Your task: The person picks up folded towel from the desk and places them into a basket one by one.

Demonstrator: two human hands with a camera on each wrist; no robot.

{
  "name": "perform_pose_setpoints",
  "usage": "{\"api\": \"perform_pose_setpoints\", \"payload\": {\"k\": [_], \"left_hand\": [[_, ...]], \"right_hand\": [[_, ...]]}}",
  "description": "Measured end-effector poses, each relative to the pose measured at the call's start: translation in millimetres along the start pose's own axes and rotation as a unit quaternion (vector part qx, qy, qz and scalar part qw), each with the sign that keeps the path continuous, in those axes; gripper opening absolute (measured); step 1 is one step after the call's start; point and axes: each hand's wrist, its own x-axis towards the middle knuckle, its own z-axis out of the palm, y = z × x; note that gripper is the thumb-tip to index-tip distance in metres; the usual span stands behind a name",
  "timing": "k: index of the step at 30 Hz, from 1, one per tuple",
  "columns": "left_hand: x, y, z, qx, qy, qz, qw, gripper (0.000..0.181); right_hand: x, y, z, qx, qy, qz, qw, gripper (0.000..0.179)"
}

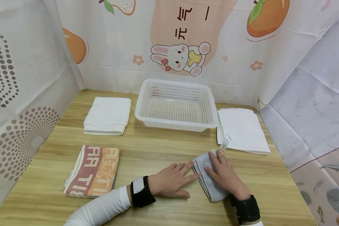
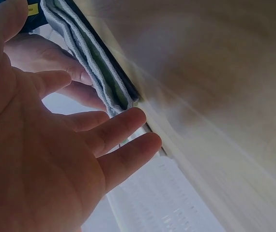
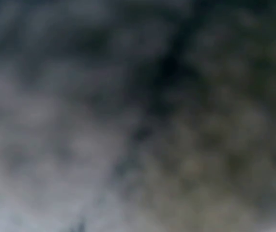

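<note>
A folded grey towel (image 1: pixel 210 188) lies on the table in front of me, its stacked layers (image 2: pixel 92 58) facing the left wrist camera. My right hand (image 1: pixel 226 175) rests on top of this towel with its fingers spread toward the far edge. My left hand (image 1: pixel 170 180) is held out beside it, fingers extended and fingertips right at the towel's left edge. Beneath the right fingertips, a bit of pale green shows at the far corner. The right wrist view is dark and blurred, with no clear shapes.
A white plastic basket (image 1: pixel 176 124) stands at the back middle. Folded white towels lie on either side of it, one white towel (image 1: pixel 107 114) at left and a tagged white towel (image 1: pixel 244 130) at right. A patterned red-and-orange towel (image 1: pixel 93 171) is at the left front. Curtains surround the wooden table (image 1: pixel 147 150).
</note>
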Motion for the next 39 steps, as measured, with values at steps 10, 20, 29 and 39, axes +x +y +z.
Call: {"api": "perform_pose_setpoints", "payload": {"k": [10, 20, 29, 39], "left_hand": [[-0.2, 0.3, 1.2, -0.001, 0.002, 0.002, 1.0000, 0.075], [1.4, 0.8, -1.5, -0.010, -0.008, 0.001, 0.9999, 0.074], [3.2, 0.3, -1.2, -0.012, -0.012, 0.002, 0.9999, 0.074], [4.4, 0.6, -0.8, -0.012, -0.016, 0.002, 0.9998, 0.074]], "right_hand": [[1.7, -4.1, 3.0, -0.006, 0.001, -0.009, 0.9999, 0.068], [3.0, -9.0, 3.9, -0.006, 0.003, -0.013, 0.9999, 0.067], [4.3, -11.1, 3.3, -0.006, 0.002, -0.013, 0.9999, 0.066], [4.2, -11.1, 3.4, -0.001, 0.005, -0.013, 0.9999, 0.066]]}}
